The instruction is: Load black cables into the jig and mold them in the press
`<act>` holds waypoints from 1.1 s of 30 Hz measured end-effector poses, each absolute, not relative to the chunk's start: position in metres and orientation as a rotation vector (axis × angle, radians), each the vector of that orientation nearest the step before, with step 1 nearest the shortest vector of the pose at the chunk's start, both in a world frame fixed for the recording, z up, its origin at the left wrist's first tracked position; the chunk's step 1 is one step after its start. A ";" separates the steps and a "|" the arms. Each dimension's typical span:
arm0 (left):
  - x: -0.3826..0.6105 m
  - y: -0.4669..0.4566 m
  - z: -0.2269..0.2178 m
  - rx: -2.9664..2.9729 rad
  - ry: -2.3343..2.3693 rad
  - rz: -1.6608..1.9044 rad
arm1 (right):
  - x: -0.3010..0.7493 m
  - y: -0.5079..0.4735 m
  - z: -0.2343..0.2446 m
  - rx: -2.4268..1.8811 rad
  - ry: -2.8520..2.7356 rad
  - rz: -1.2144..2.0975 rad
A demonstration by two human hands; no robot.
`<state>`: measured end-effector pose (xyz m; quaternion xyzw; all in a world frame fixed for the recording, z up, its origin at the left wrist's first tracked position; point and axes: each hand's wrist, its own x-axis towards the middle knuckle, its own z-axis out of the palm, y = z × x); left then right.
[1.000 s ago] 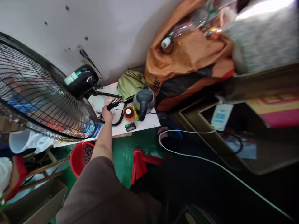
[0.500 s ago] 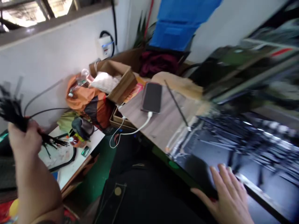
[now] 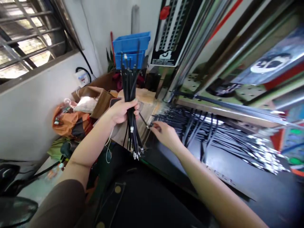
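My left hand (image 3: 122, 110) is closed round a bundle of black cables (image 3: 129, 95) with metal tips, held upright over the workbench edge. My right hand (image 3: 165, 134) reaches across to the bench and pinches the end of one cable at the near edge of a spread of black cables (image 3: 213, 133) lying on the dark bench top (image 3: 237, 177). The two hands are a short way apart, with the bundle's lower tips hanging between them.
A machine frame with metal rails (image 3: 213, 41) rises behind the bench. A blue crate (image 3: 131, 42) stands at the back. Cardboard boxes (image 3: 97, 98) and an orange bag (image 3: 68, 120) sit at the left under a barred window (image 3: 26, 34). A fan base (image 3: 14, 202) is at bottom left.
I turned from the small white table to the bench. My left hand carried the cable bundle up and over in front of me. My right hand moved from lying flat to the cables on the bench.
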<state>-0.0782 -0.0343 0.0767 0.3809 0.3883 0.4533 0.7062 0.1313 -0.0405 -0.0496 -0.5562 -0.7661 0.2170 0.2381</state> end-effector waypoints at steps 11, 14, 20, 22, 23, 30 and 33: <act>-0.057 0.022 0.026 0.748 0.999 0.853 | 0.178 0.000 -0.050 -1.753 -2.111 0.597; -0.058 0.031 0.019 0.741 1.025 0.851 | 0.214 -0.020 -0.050 -1.735 -2.128 0.644; -0.063 0.039 0.012 0.752 1.042 0.822 | 0.214 -0.065 -0.066 -1.630 -2.105 0.783; -0.064 0.038 0.012 0.752 1.052 0.821 | 0.204 -0.066 -0.065 -1.587 -2.029 0.684; -0.064 0.038 0.013 0.754 1.054 0.822 | 0.199 -0.064 -0.061 -1.553 -1.990 0.662; -0.056 0.028 0.019 0.813 0.989 0.875 | 0.125 -0.040 -0.020 -1.289 -1.807 0.943; -0.053 0.022 0.022 0.852 0.936 0.906 | 0.098 -0.037 -0.020 -1.309 -1.767 0.905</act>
